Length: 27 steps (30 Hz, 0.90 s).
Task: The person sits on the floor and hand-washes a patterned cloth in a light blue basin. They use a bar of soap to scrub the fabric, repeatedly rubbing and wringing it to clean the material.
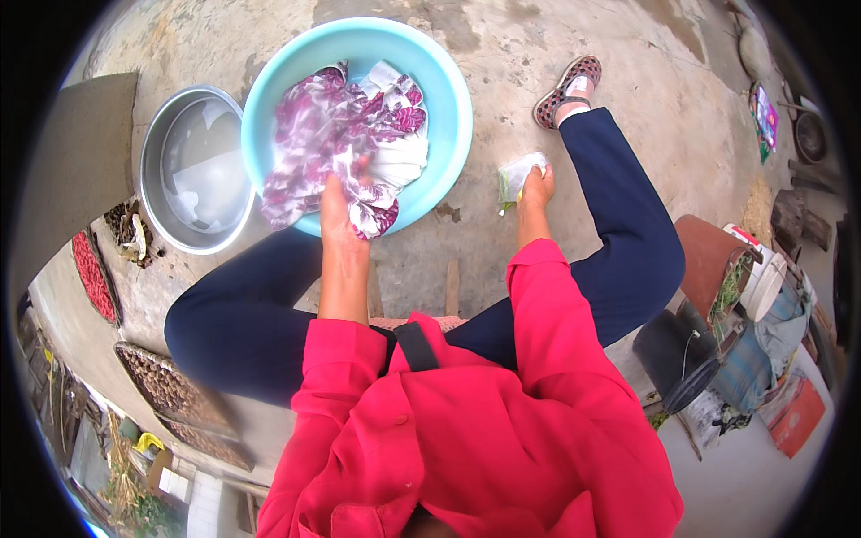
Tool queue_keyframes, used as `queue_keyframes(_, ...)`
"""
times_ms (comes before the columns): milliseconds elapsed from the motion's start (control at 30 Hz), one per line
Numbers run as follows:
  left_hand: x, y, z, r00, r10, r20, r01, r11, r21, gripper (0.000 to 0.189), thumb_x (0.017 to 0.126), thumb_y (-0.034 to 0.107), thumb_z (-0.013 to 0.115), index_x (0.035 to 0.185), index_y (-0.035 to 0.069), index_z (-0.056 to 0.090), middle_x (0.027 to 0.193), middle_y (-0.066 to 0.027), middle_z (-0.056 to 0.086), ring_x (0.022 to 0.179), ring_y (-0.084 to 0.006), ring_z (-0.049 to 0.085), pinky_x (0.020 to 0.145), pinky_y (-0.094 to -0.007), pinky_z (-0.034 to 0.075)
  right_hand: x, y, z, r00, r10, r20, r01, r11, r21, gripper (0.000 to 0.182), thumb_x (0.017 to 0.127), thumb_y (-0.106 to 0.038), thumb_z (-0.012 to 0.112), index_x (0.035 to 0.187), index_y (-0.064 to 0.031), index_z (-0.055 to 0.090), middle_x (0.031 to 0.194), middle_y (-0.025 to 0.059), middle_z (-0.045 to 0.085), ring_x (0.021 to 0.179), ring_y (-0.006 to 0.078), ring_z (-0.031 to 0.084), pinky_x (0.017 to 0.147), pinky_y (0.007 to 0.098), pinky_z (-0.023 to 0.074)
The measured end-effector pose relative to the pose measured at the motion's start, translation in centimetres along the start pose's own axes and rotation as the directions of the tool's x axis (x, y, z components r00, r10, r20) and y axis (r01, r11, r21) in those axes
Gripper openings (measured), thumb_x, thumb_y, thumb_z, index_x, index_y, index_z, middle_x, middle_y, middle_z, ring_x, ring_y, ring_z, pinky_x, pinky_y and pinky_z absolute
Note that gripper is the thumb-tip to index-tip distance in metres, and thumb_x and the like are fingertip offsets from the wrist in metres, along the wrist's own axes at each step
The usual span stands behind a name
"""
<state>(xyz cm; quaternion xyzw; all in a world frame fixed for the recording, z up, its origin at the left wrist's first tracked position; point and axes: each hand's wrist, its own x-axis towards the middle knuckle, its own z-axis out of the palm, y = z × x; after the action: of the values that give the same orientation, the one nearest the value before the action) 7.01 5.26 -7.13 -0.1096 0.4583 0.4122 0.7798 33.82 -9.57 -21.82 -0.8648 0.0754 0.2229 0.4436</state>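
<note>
A light-blue plastic basin [452,128] stands on the concrete ground before me, with a white and purple patterned cloth [306,128] in it, part of it hanging over the near rim. My left hand [340,205] grips a bunch of this cloth at that rim. A plain white pleated cloth [400,161] lies in the basin beside the patterned one. To the right of the basin, my right hand [538,185] holds a translucent plastic packet [518,176] with some green on it, low over the ground; what it contains I cannot tell.
A metal basin [151,168] with cloudy water stands left of the blue one. Farther left are a grey panel [81,161] and a tray of red items [94,276]. A brown container [699,259], a white bucket [765,286] and a black bucket [676,363] stand at the right.
</note>
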Motion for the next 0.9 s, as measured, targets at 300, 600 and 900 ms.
queue_keyframes(300, -0.1, 0.3, -1.9, 0.998, -0.033, -0.051, 0.033, 0.999, 0.006, 0.019, 0.086, 0.015, 0.042, 0.099, 0.002, 0.049, 0.085, -0.0113, 0.058, 0.061, -0.0148, 0.054, 0.051, -0.0283, 0.049, 0.4, -1.9, 0.3, 0.990, 0.108, -0.094, -0.141, 0.844, -0.517, 0.046, 0.079, -0.033, 0.051, 0.120, -0.0136, 0.046, 0.119, 0.0146, 0.048, 0.108, 0.0314, 0.046, 0.092, 0.0421, 0.0338)
queue_keyframes(600, -0.7, -0.1, 0.7, 0.991, 0.131, -0.034, -0.134, 0.986, -0.101, 0.031, 0.082, 0.007, 0.044, 0.111, -0.002, 0.045, 0.108, -0.0143, 0.053, 0.099, -0.0266, 0.052, 0.089, -0.0411, 0.040, -13.7, -10.7, 3.5, 0.762, -0.265, 0.591, 0.124, 0.955, 0.269, 0.046, 0.081, -0.023, 0.055, 0.119, -0.0008, 0.044, 0.116, 0.0136, 0.047, 0.106, 0.0225, 0.046, 0.090, 0.0324, 0.0357)
queue_keyframes(900, -3.1, -0.7, -0.2, 0.980, 0.127, 0.152, -0.087, 0.965, -0.248, 0.028, 0.083, 0.011, 0.042, 0.106, -0.004, 0.044, 0.100, -0.0151, 0.053, 0.094, -0.0260, 0.053, 0.085, -0.0396, 0.042, -24.1, -11.7, 6.4, 0.655, -0.324, 0.683, 0.138, 0.939, 0.314, 0.028, 0.079, -0.009, 0.054, 0.104, 0.0017, 0.052, 0.092, 0.0099, 0.055, 0.082, 0.0169, 0.054, 0.071, 0.0276, 0.0449)
